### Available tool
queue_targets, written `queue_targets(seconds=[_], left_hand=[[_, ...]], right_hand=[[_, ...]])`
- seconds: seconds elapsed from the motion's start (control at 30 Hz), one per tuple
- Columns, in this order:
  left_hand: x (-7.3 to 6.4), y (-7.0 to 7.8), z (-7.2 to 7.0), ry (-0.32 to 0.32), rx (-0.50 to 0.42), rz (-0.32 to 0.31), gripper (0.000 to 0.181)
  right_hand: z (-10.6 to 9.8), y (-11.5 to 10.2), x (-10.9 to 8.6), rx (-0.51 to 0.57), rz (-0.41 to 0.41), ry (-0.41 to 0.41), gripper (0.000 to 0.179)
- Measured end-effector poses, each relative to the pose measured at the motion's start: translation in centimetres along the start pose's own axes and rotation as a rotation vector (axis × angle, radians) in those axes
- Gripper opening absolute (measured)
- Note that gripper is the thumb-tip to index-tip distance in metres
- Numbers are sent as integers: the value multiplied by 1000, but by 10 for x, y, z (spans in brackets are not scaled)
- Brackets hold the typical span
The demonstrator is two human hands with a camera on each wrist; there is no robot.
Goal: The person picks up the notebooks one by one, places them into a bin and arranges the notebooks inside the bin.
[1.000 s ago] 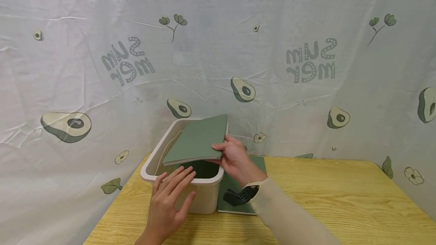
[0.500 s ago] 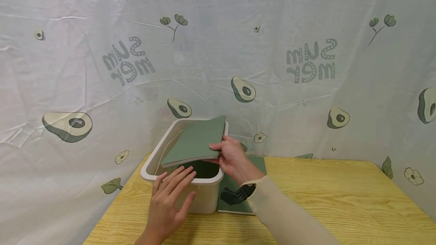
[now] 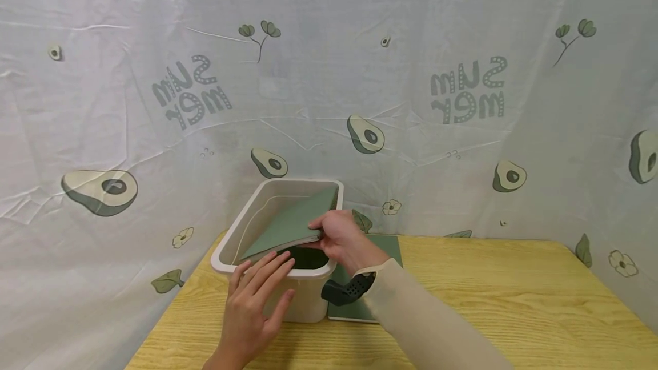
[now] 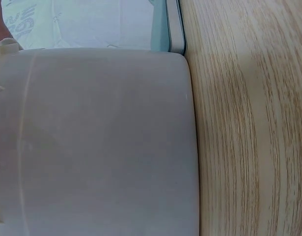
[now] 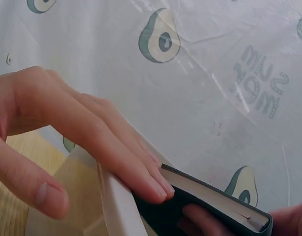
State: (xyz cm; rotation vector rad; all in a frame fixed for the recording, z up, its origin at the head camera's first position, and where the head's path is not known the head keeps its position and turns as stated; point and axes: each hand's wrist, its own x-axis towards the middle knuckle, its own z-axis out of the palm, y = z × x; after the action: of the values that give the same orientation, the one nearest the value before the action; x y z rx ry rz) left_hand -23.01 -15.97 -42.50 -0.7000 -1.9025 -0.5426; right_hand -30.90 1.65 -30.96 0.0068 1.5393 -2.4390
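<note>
In the head view a green notebook (image 3: 293,221) lies tilted inside the mouth of a white plastic bin (image 3: 303,296). My right hand (image 3: 341,238) grips its near right corner, thumb on the cover and fingers underneath. Fairly straight fingers of my left hand (image 3: 252,307) rest over the bin's near rim. The right wrist view shows the notebook's page edge (image 5: 214,196) close to the left hand's fingertips. Something dark green (image 3: 308,258) sits deeper in the bin, its kind hard to tell. The left wrist view is mostly the bin's wall (image 4: 101,142).
A second green notebook (image 3: 388,250) lies flat on the wooden table (image 3: 493,296), right beside the bin and partly under the right forearm. A pale curtain (image 3: 329,73) printed with avocados hangs behind the table. A dark watch band (image 3: 349,289) circles the right wrist.
My right hand has moved down and left, lowering the notebook from above the rim into the bin's mouth. The left hand has stayed at the near rim.
</note>
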Motion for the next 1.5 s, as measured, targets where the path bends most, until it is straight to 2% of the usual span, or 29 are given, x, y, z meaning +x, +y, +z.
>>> queue_targets(seconds=[0.23, 0.37, 0.57, 0.73, 0.87, 0.97, 1.17, 1.37, 1.5], left_hand=[[3, 0, 2, 23, -22, 9, 45], [4, 0, 3, 36, -23, 14, 45], [5, 0, 3, 46, -21, 18, 45], [5, 0, 4, 43, -22, 20, 45], [5, 0, 4, 39, -20, 21, 45], [5, 0, 4, 42, -17, 23, 45], [4, 0, 4, 48, -12, 26, 45], [4, 0, 3, 46, -15, 26, 44], [3, 0, 2, 32, -12, 19, 46]], right_hand=[[7, 1, 0, -36, 23, 38, 67], [8, 4, 0, -117, 1, 43, 72], [11, 10, -2, -242, -30, 42, 89], [13, 11, -2, -347, -35, 60, 81], [13, 10, -1, -303, -25, 49, 74], [11, 9, -2, -273, -8, 39, 82], [13, 10, -5, -324, 10, 47, 90], [13, 12, -5, -310, 9, 37, 64], [12, 12, -7, -332, -12, 23, 66]])
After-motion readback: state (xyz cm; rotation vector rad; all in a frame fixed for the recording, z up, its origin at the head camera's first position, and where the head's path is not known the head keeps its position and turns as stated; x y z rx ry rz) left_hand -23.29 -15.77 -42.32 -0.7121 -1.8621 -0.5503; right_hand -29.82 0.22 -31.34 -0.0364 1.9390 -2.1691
